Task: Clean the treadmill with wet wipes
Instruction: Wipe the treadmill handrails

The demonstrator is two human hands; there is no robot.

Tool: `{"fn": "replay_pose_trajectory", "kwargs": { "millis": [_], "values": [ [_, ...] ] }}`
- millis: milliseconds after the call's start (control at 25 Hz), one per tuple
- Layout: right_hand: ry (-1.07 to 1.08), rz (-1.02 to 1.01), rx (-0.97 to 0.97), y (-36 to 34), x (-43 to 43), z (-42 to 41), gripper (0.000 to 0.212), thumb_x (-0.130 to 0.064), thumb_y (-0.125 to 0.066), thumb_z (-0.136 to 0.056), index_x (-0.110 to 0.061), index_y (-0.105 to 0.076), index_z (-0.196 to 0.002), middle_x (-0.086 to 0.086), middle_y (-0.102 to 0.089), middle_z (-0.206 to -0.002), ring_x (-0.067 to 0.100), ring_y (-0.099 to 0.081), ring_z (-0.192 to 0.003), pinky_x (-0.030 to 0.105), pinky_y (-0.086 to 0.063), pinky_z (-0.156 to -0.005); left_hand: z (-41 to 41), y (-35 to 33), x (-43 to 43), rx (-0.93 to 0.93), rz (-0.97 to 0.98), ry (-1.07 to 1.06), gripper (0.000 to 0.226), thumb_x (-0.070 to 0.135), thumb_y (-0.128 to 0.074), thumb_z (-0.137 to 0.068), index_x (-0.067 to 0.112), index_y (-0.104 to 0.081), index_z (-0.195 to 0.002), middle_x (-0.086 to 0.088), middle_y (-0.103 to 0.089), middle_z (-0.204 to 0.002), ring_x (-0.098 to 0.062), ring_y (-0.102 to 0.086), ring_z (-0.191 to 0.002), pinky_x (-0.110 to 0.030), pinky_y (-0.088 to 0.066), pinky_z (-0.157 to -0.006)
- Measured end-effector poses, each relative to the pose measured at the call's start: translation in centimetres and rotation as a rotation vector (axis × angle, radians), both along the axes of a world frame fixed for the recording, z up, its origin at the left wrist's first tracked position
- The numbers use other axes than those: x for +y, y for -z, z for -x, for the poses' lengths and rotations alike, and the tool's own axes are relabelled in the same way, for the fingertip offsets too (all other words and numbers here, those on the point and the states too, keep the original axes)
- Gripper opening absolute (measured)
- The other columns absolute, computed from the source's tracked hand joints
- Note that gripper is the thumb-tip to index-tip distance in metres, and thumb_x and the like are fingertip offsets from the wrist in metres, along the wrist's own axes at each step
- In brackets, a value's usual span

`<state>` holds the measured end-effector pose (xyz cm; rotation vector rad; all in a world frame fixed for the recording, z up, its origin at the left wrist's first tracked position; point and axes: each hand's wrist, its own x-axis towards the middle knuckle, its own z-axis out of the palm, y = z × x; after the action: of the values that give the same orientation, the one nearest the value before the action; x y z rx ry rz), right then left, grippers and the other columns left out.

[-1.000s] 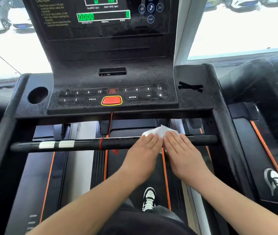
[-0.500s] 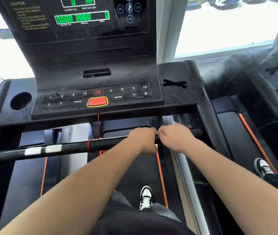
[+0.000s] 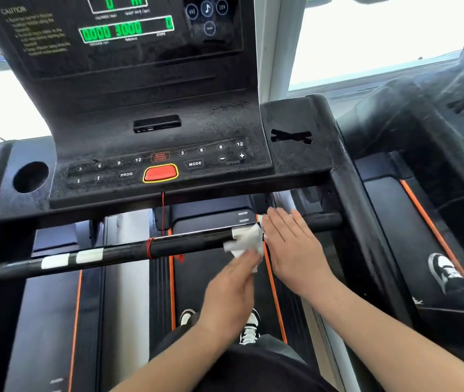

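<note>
White wipe [image 3: 246, 240], black handlebar [image 3: 191, 243]

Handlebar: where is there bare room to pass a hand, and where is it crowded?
Bare: the handlebar between the red cord and the wet wipe, and a short end right of the right hand. Crowded: where wipe, left hand and right hand meet.

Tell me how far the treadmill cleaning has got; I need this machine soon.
Early on. In hand: the left hand works the wipe on the handlebar, with the right hand flat beside it. Nothing looks clearly finished. Left: the button panel, which looks speckled with grime, and the belt.
</note>
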<state>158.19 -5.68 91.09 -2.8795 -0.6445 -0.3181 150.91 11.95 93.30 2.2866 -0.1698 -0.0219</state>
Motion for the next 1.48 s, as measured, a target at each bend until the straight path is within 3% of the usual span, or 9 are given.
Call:
{"fn": "replay_pose_trajectory", "kwargs": {
  "millis": [80,200,440,640,920,1160,1280,1360,1480],
  "values": [
    [-0.026,0.030,-0.033,0.8,0.0,0.8,0.053,-0.017,-0.050,-0.099,0.001,-0.048,-0.148,0.020,-0.045,-0.156,0.035,-0.040,-0.147,0.052,-0.027,-0.122,1.1,0.5,-1.3,0.259,0.186,-0.172,0.034,0.009,-0.050,-0.101,0.025,-0.071,-0.123,0.016,-0.069,-0.122,0.006,-0.062,-0.112,-0.016,-0.047,-0.102],
    [-0.083,0.059,-0.051,1.3,-0.7,1.9,0.059,-0.012,-0.053,-0.098,0.001,-0.040,-0.153,0.019,-0.034,-0.162,0.035,-0.030,-0.152,0.053,-0.028,-0.122,-1.4,0.7,-1.6,0.870,0.908,-0.575,0.025,-0.002,-0.041,-0.098,0.005,-0.064,-0.092,-0.020,-0.069,-0.100,-0.036,-0.064,-0.103,-0.042,-0.049,-0.103],
    [-0.043,0.059,-0.084,0.3,-3.0,0.3,0.048,-0.017,-0.045,-0.101,0.000,-0.052,-0.146,0.017,-0.051,-0.151,0.034,-0.046,-0.142,0.053,-0.029,-0.122,-7.3,-0.3,-2.6,0.845,1.749,-0.924,0.044,-0.020,-0.039,-0.090,-0.010,-0.059,-0.127,-0.029,-0.066,-0.124,-0.039,-0.066,-0.110,-0.050,-0.059,-0.089],
    [0.023,0.115,0.189,-1.6,-2.5,-4.2,0.047,-0.033,-0.029,-0.099,-0.015,-0.068,-0.118,0.005,-0.072,-0.106,0.031,-0.065,-0.104,0.047,-0.025,-0.121,-8.1,-0.3,-4.3,0.883,1.697,-0.924,0.056,-0.025,-0.028,-0.086,-0.010,-0.054,-0.134,-0.028,-0.063,-0.128,-0.040,-0.063,-0.116,-0.047,-0.059,-0.090],
    [-0.191,-0.138,0.137,-2.6,-2.5,2.1,0.047,-0.018,-0.044,-0.093,-0.005,-0.065,-0.133,0.010,-0.062,-0.142,0.024,-0.054,-0.136,0.044,-0.037,-0.118,-5.0,-4.9,-4.6,0.926,1.563,-0.764,0.043,-0.023,-0.024,-0.084,-0.011,-0.062,-0.099,-0.024,-0.071,-0.094,-0.031,-0.070,-0.088,-0.034,-0.061,-0.075],
    [0.730,-1.434,0.782,-9.1,-6.4,0.4,0.035,-0.031,-0.052,-0.097,-0.012,-0.077,-0.110,0.009,-0.078,-0.108,0.028,-0.072,-0.108,0.050,-0.053,-0.102,-9.7,-8.3,-2.8,0.867,1.469,-0.650,0.033,-0.004,-0.044,-0.095,-0.006,-0.057,-0.125,-0.021,-0.073,-0.114,-0.031,-0.074,-0.099,-0.041,-0.062,-0.086],
    [0.747,-1.970,0.895,-12.3,-8.5,-1.1,0.038,-0.028,-0.058,-0.100,-0.005,-0.067,-0.128,0.012,-0.072,-0.123,0.030,-0.067,-0.120,0.048,-0.050,-0.106,-12.3,-9.9,-3.1,0.716,1.376,-0.589,0.022,0.005,-0.059,-0.097,0.004,-0.063,-0.119,-0.014,-0.074,-0.107,-0.025,-0.073,-0.096,-0.038,-0.060,-0.091],
    [0.722,-1.882,0.708,-12.6,-9.0,-1.9,0.032,-0.018,-0.068,-0.092,-0.003,-0.070,-0.121,0.016,-0.073,-0.119,0.033,-0.069,-0.116,0.046,-0.057,-0.096,-13.2,-10.2,-4.1,0.516,1.089,-0.517,0.012,0.011,-0.063,-0.098,0.011,-0.069,-0.108,-0.007,-0.075,-0.100,-0.018,-0.071,-0.088,-0.037,-0.059,-0.085],
    [0.672,-1.067,0.260,-11.2,-8.4,-2.7,0.020,-0.017,-0.059,-0.096,-0.014,-0.074,-0.109,0.003,-0.076,-0.109,0.022,-0.069,-0.108,0.038,-0.056,-0.093,-13.4,-7.8,-6.1,0.101,0.297,-0.212,0.020,0.024,-0.056,-0.100,0.024,-0.074,-0.108,0.000,-0.076,-0.099,-0.012,-0.068,-0.090,-0.031,-0.055,-0.085]
  ]
}}
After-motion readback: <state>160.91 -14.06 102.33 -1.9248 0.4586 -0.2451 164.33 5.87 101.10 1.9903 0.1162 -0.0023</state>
